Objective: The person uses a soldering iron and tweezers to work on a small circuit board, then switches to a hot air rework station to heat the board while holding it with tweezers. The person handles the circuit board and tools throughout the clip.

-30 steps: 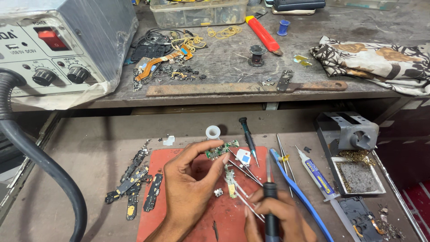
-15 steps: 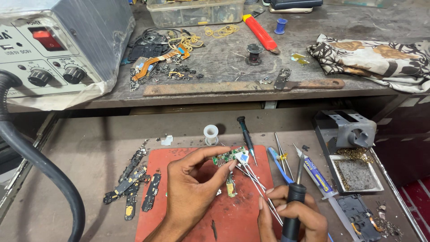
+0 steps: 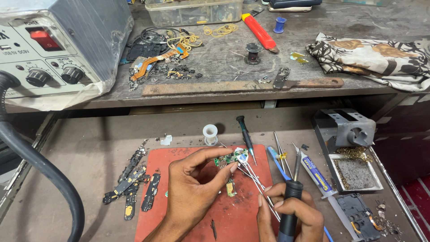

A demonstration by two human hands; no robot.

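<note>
The left hand (image 3: 192, 190) pinches a small green circuit board (image 3: 227, 158) between thumb and forefinger, its grip closed on the board's near end so that the board is held just above the red rubbery mat (image 3: 233, 215) that lies flat on the lower counter (image 3: 89, 134). The board is a narrow, irregular strip, glossy green with tiny metal parts on its face and a pale tag at its far end (too small to tell more). The right hand (image 3: 291, 215) is wrapped round the dark, matt handle of a soldering iron (image 3: 293, 188), fingers curled shut about it, the thin metal tip pointing up and away, to the right of the board and apart from it. A pair of bright steel tweezers (image 3: 255, 179) lies slanted on the mat between the two hands. Just beyond the board stand a small white spool (image 3: 210, 133) and a black-handled screwdriver (image 3: 245, 134). Left of the mat, dark, flat phone parts (image 3: 132, 179) lie scattered on the worn, dusty counter; to the right sits a grey metal iron stand (image 3: 345, 130) with a tray of brassy cleaning wool.
</note>
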